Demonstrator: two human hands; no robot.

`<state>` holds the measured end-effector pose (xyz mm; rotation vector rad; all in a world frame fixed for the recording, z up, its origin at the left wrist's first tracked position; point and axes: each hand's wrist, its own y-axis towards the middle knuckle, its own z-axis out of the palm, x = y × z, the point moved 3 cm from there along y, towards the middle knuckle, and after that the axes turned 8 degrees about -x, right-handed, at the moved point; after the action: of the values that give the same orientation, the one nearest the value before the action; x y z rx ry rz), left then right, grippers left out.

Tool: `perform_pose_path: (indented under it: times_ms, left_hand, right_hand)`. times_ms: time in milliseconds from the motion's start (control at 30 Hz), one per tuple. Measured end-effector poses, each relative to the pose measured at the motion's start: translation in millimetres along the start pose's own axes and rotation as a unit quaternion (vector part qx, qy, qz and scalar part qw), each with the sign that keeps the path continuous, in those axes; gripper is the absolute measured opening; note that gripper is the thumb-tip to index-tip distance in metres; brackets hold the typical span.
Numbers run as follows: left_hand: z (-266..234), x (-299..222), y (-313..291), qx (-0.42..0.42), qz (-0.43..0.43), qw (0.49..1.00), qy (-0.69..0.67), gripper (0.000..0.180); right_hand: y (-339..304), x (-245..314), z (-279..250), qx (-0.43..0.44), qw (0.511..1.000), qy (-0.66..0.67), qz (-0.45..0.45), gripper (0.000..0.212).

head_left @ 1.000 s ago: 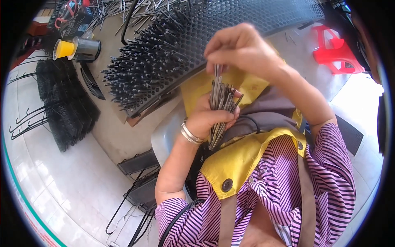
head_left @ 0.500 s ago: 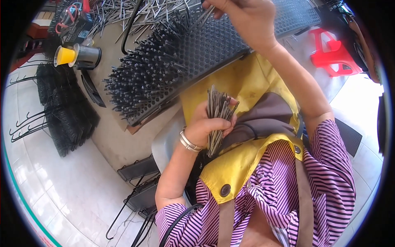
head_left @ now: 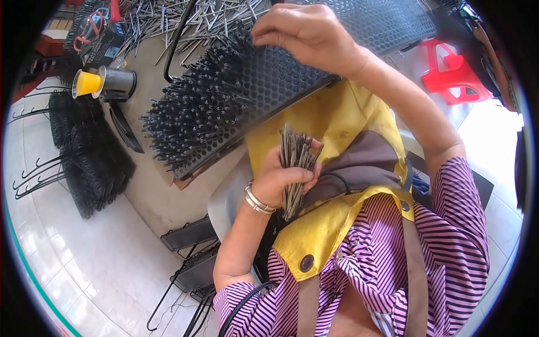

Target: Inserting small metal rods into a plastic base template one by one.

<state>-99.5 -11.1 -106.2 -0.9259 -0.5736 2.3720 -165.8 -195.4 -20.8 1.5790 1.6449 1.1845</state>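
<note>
A bundle of thin, dull metal rods (head_left: 294,194) is gripped in my left hand (head_left: 272,182), thumb across them, above my yellow apron. My right hand (head_left: 317,38) reaches over a black perforated tray (head_left: 281,84), its fingertips pinched together near the tray's far edge. Whatever those fingertips may hold is too small to make out. Many dark rods (head_left: 193,109) stand upright in the holes on the tray's left part. Open holes show in the middle and right parts, below and beyond my right hand.
Loose metal rods (head_left: 168,19) lie heaped behind the tray. At the left stand a yellow cup (head_left: 88,83) and a metal cylinder (head_left: 120,80). Black racks with hooks (head_left: 90,151) hang over the pale tiles. A red stool (head_left: 455,73) is at the right.
My right hand has moved left and slightly nearer over the tray, its fingers now pinched downward. Rods seen at its fingertips before no longer show there. My left hand keeps its bundle almost in place.
</note>
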Motion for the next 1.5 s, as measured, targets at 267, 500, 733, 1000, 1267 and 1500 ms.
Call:
perform_pose_path:
  times_ms: [267, 500, 733, 1000, 1267, 1500]
  left_hand:
    - [0.2, 0.2, 1.3, 0.003, -0.012, 1.0, -0.004, 0.047]
    - [1.5, 0.6, 1.2, 0.011, -0.009, 1.0, -0.019, 0.048]
    - [1.3, 7.9, -0.4, 0.011, 0.025, 0.999, -0.047, 0.052]
    - [-7.1, 3.3, 4.5, -0.008, 0.137, 0.986, -0.096, 0.049]
    - [-8.7, 13.4, 17.7, -0.138, 0.167, 0.976, -0.016, 0.04]
    - [-23.6, 52.9, 6.4, -0.079, 0.142, 0.987, -0.014, 0.022]
  right_hand:
    - [12.1, -3.7, 14.6, 0.073, 0.99, -0.037, 0.115, 0.008]
    - [-9.4, -22.4, 33.4, 0.13, 0.972, -0.062, 0.188, 0.007]
    - [-16.9, -6.8, 31.5, 0.085, 0.975, -0.117, 0.168, 0.013]
    - [-65.3, 70.0, -6.2, -0.019, 0.919, -0.002, 0.393, 0.018]
    - [-119.4, 105.7, 12.6, -0.056, 0.685, 0.271, 0.674, 0.023]
    - [-125.5, 133.3, 16.6, -0.089, 0.659, 0.328, 0.671, 0.023]
